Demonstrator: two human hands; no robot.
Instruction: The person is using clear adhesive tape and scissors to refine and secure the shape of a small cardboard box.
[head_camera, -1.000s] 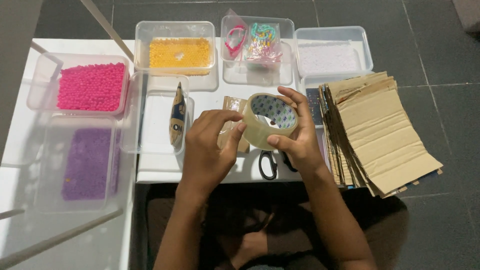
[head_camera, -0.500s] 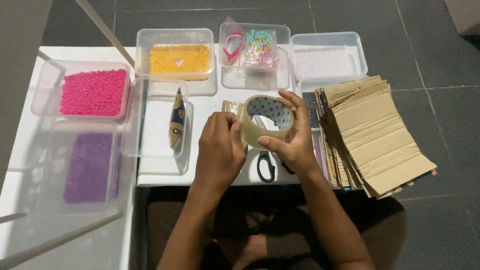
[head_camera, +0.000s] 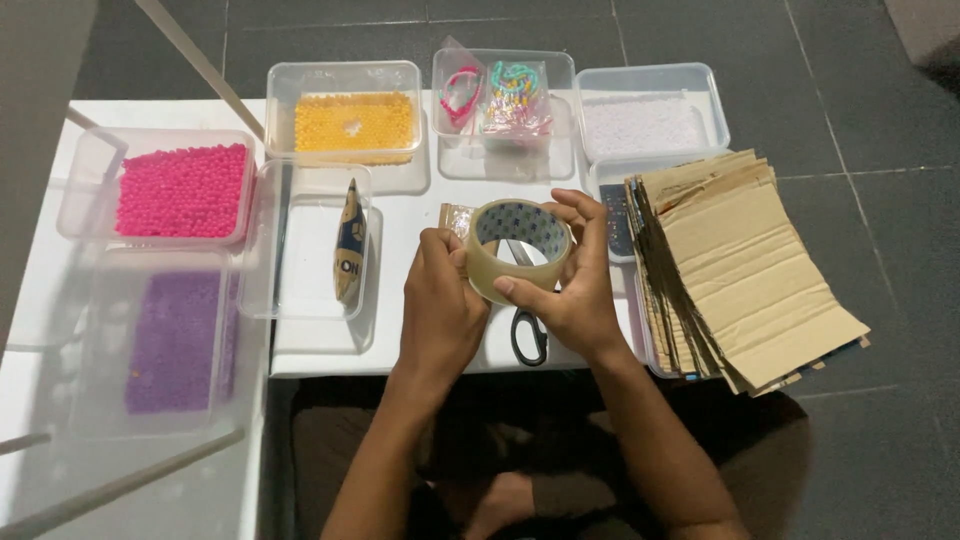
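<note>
A roll of clear packing tape (head_camera: 520, 247) is held above the white table (head_camera: 400, 345) between both hands. My right hand (head_camera: 572, 290) grips the roll from the right, thumb on its outer face. My left hand (head_camera: 440, 305) pinches the roll's left side with its fingertips. Black-handled scissors (head_camera: 528, 335) lie on the table under the hands. A small brown packet (head_camera: 457, 217) lies just behind the roll.
Clear tubs hold pink beads (head_camera: 182, 190), purple beads (head_camera: 175, 340), yellow beads (head_camera: 352, 122), white beads (head_camera: 645, 125) and bagged bracelets (head_camera: 500, 95). An open tub (head_camera: 310, 290) holds a dark sachet (head_camera: 349, 255). A stack of cardboard sheets (head_camera: 740, 265) lies at the right.
The hands and tape roll stay in about the same place; the roll has turned slightly between the fingers. The head view has shifted a little.
</note>
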